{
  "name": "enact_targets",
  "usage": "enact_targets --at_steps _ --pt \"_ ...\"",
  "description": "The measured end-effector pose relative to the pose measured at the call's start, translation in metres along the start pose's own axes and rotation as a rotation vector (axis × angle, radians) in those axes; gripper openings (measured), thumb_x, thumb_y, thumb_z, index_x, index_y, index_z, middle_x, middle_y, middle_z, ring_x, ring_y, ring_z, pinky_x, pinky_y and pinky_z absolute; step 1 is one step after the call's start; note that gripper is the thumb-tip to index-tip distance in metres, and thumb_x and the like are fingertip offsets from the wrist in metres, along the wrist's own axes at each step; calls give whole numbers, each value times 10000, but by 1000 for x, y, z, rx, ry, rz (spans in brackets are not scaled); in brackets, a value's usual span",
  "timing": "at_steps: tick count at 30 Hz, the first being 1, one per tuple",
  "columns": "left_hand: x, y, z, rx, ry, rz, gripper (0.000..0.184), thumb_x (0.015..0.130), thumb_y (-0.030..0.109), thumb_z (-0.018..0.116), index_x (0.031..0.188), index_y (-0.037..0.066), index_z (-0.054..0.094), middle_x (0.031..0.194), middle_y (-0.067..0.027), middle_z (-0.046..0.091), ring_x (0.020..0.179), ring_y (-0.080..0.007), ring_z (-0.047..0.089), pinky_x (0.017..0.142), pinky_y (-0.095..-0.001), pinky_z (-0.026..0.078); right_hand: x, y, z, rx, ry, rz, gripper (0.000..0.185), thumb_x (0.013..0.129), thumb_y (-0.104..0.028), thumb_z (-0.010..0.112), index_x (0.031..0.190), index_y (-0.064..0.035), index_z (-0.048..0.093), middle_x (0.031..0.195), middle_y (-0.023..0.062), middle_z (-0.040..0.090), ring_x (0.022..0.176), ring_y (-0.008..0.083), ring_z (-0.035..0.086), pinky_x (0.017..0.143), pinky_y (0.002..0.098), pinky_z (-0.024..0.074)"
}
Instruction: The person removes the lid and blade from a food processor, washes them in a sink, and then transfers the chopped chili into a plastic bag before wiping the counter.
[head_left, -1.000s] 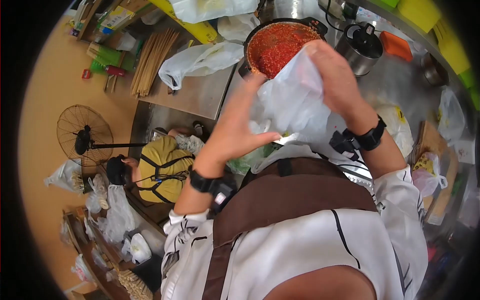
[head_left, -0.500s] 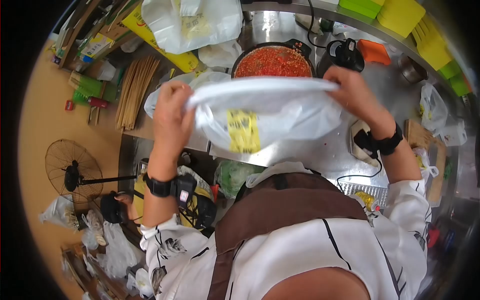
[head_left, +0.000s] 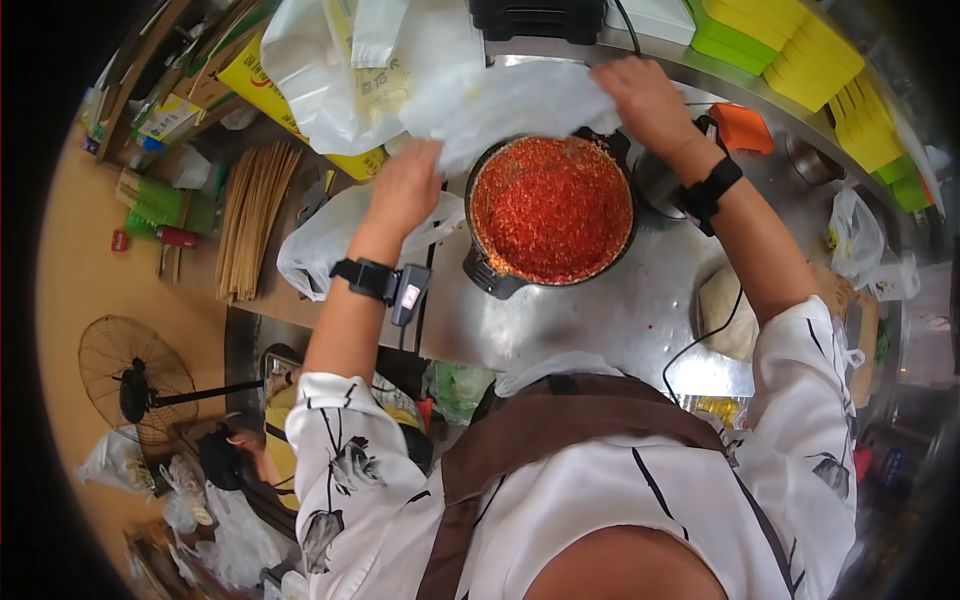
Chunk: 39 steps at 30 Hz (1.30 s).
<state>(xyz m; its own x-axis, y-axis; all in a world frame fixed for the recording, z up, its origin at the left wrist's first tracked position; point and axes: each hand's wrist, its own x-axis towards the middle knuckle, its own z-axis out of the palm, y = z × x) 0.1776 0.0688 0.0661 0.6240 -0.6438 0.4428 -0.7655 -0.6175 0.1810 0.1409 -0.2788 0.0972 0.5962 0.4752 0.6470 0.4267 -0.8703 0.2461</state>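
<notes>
A translucent white plastic bag (head_left: 505, 105) is stretched between my two hands, just behind a dark pot (head_left: 478, 262). My left hand (head_left: 408, 185) is closed on the bag's left end. My right hand (head_left: 648, 105), higher up and further right, grips the other end with bent fingers. The bag looks blurred, and its near edge hangs by the pot's back rim. Inside the pot is a red chopped chili mixture (head_left: 555, 215), heaped in the middle, with pale bits along the wall. The pot's handles point to the near left and back right.
The pot stands on a steel counter (head_left: 470, 325). Left of it are another plastic bag (head_left: 330, 235) and a bundle of wooden sticks (head_left: 255, 220). An orange container (head_left: 742, 130) and yellow bins (head_left: 815, 70) lie right. A person (head_left: 235, 455) and a fan (head_left: 135, 385) are at left.
Both hands have carried the bag away from my body, past the pot to its far side. The pot and its red contents, partly covered before, now show fully.
</notes>
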Motion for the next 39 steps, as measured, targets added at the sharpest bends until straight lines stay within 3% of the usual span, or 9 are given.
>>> enact_targets --at_steps 4,7,13,16,17,20,23,32,39 --pt "-26 -3 18 -244 -160 -261 446 748 66 631 1176 60 506 1057 -170 572 942 -368 565 767 -407 471 -8 -2 15 86 -222 14 276 726 -18 521 996 -58 564 885 77 564 940 268 539 844 383 419" --pt "-39 25 7 -367 -104 -337 472 759 40 607 1217 66 494 1070 -165 573 939 -357 572 782 -386 475 -19 -3 11 173 -98 31 210 737 -24 526 943 -53 559 868 84 562 877 284 563 802 410 449" --pt "-62 58 6 -585 -94 -537 506 786 25 590 1275 37 461 1109 -150 570 883 -271 605 757 -326 481 -23 -7 14 68 -289 557 197 768 -35 546 961 -29 583 879 126 609 748 288 624 604 353 522" --pt "-65 60 15 -749 -56 -623 521 794 19 591 1293 10 440 1131 -154 559 863 -226 610 733 -303 482 15 -14 -5 891 -528 1189 241 745 -18 551 981 -18 600 915 161 635 803 305 630 637 336 523" --pt "-65 62 17 -799 -35 -628 526 797 16 591 1298 1 432 1136 -157 555 857 -213 610 725 -296 481 5 -10 16 1129 -316 1241 246 719 13 552 956 -10 611 907 183 641 835 357 615 710 370 510" --pt "-71 57 26 -715 43 -557 537 802 12 591 1313 3 425 1115 -143 562 844 -198 607 717 -284 482 -22 0 43 557 2 527 253 727 22 519 961 -12 611 888 194 638 871 392 600 767 406 494" --pt "-62 83 6 -761 159 -660 457 798 8 590 1240 3 479 1039 -127 577 827 -184 602 715 -280 480 -55 14 59 421 -456 433 265 766 14 486 995 -19 615 936 198 633 913 381 589 815 431 465" --pt "-88 100 4 -456 114 -485 125 775 -32 568 888 6 529 925 -93 530 853 -178 560 743 -286 474 -76 -34 7 155 -223 502 164 749 -7 499 900 -32 560 873 151 598 896 334 584 768 432 473" --pt "-119 136 1 -245 249 -182 175 638 -79 549 761 43 526 905 -100 534 881 -322 526 843 -400 409 -115 -74 -17 454 -46 621 156 772 -23 560 923 -57 545 855 143 594 856 321 590 714 394 479"
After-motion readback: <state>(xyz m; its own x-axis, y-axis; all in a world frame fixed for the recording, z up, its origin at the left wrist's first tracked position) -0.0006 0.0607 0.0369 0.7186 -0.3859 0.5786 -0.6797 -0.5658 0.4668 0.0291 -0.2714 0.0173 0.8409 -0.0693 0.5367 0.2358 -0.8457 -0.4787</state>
